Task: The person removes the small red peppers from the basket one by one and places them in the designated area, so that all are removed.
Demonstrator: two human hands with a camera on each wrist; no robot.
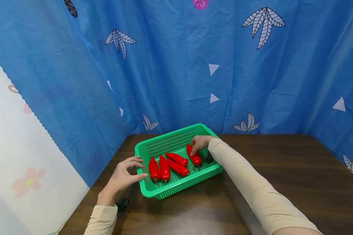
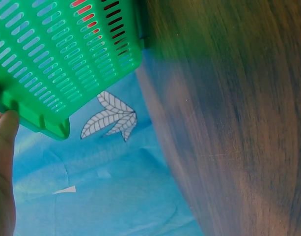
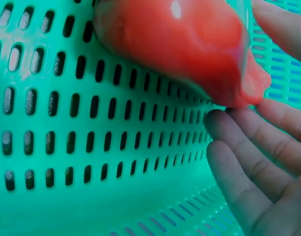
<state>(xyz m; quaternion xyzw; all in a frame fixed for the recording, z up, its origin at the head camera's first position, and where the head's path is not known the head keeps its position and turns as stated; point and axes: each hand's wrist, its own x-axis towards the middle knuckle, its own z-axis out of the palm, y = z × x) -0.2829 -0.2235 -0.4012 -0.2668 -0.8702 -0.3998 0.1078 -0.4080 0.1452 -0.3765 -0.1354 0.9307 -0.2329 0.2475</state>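
Several red peppers [image 1: 164, 168] with short stems lie in a green slotted plastic basket [image 1: 177, 187]. My left hand [image 1: 125, 174] is at the basket's left end, its fingers spread and the thumb reaching over the rim. In the left wrist view one straight finger [image 2: 4, 142] meets the outer rim. My right hand [image 1: 200, 143] reaches inside the basket over the rightmost pepper [image 1: 196, 160]. Seen from the right wrist, loosely extended fingertips [image 3: 219, 125] touch the tapered tip of that pepper [image 3: 175, 44], while the thumb [image 3: 283, 27] stands apart from it.
The basket stands on a dark brown wooden table [image 1: 267, 160]. Behind it hangs a blue curtain [image 1: 176, 71] with leaf and triangle prints. A white floral cloth [image 1: 26, 147] hangs at the left.
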